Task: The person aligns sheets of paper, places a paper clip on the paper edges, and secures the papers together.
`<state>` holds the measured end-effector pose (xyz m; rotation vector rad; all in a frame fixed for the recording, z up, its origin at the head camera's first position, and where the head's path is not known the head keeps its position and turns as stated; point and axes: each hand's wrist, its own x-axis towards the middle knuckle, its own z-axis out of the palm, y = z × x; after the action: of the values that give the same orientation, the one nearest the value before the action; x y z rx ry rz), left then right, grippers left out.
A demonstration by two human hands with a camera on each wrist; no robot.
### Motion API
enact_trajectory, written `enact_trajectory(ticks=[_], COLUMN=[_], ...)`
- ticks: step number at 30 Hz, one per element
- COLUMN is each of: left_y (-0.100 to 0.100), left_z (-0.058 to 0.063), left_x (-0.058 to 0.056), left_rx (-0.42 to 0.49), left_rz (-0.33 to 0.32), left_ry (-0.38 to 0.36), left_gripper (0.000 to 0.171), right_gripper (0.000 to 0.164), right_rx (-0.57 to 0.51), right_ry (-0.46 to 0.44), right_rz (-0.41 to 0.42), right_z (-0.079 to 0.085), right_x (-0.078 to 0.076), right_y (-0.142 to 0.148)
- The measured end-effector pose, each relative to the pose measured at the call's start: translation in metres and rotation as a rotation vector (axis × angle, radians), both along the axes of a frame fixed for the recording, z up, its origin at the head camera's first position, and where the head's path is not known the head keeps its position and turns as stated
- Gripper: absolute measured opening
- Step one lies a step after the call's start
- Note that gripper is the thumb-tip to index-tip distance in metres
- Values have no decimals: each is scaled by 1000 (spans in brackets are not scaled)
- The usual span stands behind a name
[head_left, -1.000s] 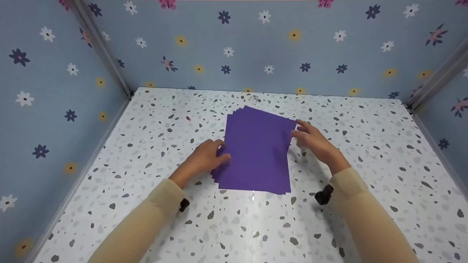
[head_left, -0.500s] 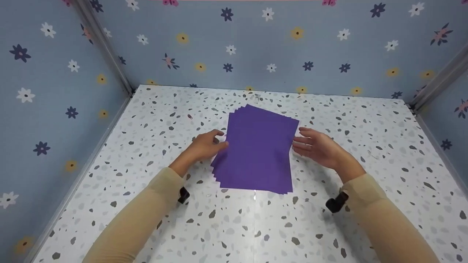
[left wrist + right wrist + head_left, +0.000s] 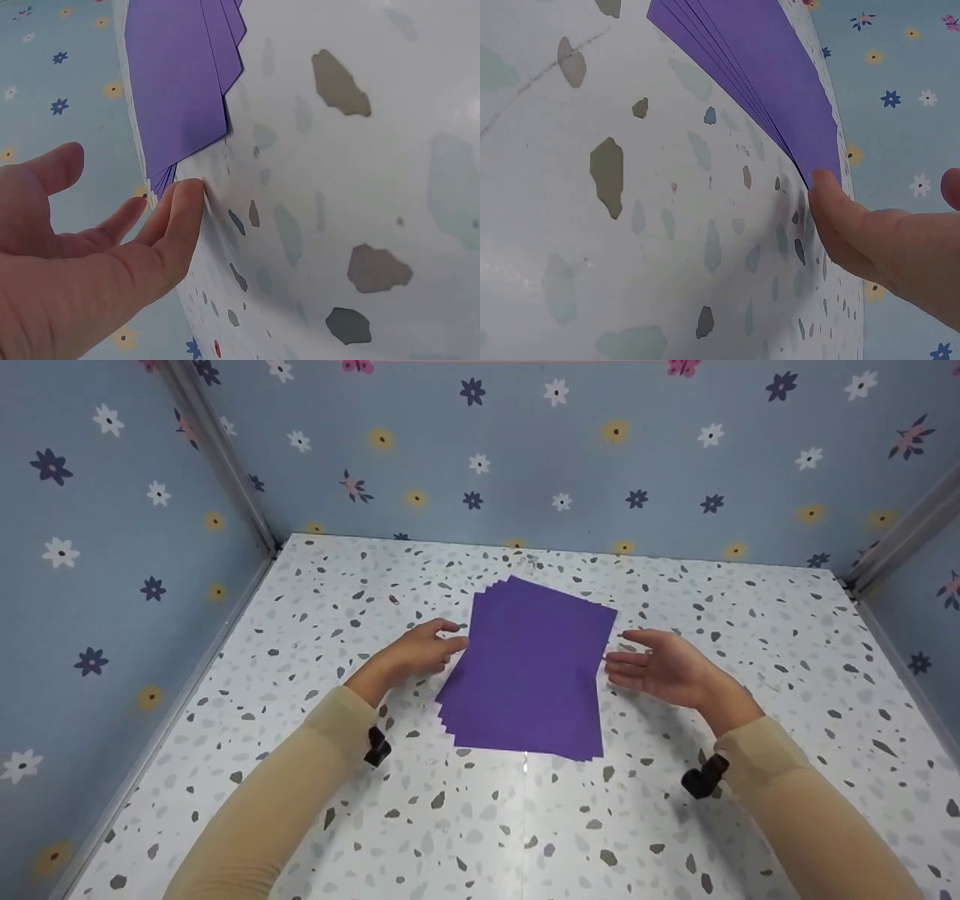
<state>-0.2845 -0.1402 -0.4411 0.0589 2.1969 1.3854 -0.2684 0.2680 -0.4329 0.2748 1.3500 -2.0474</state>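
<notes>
Right hand (image 3: 671,669) off the upper-right corner, left hand (image 3: 418,651) farther up the left edge | fingers extended right, relaxed left, neither gripping | purple sheets (image 3: 534,671) fanned between them on table (image 3: 450,829), so unheld | left-thumb contact unclear

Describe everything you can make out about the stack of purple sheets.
The stack of purple sheets is plain and smooth, and looks like paper or thin card. Several sheets are fanned unevenly, so corners step out along the upper left and lower left; I can't count them reliably. It lies on the speckled white tabletop, between the left hand at its left edge and the right hand at its right. Neither hand grips it; whether fingertips touch its edges is unclear.
</notes>
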Motion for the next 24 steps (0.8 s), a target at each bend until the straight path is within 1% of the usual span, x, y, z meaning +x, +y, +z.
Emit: enact_trajectory(ticks=[10,14,16,24], left_y=[-1,-2,-1,5], left_z=[2,2,3,5], left_x=[-11,-14,-16,-22], left_rx=[186,235,247,246], left_rz=[99,128,137,156], left_ry=[-167,-207,-217,-243], left_gripper=[63,66,66,67], right_gripper=[74,74,73,74], right_rx=[-115,-134,-138,-147], right_ry=[-95,-111,-110,-122], right_rz=[-10,-15,-13,-17], right_z=[-3,-3,-3,-4], right_x=[-5,-6,-6,-7], right_y=[13,14,14,15])
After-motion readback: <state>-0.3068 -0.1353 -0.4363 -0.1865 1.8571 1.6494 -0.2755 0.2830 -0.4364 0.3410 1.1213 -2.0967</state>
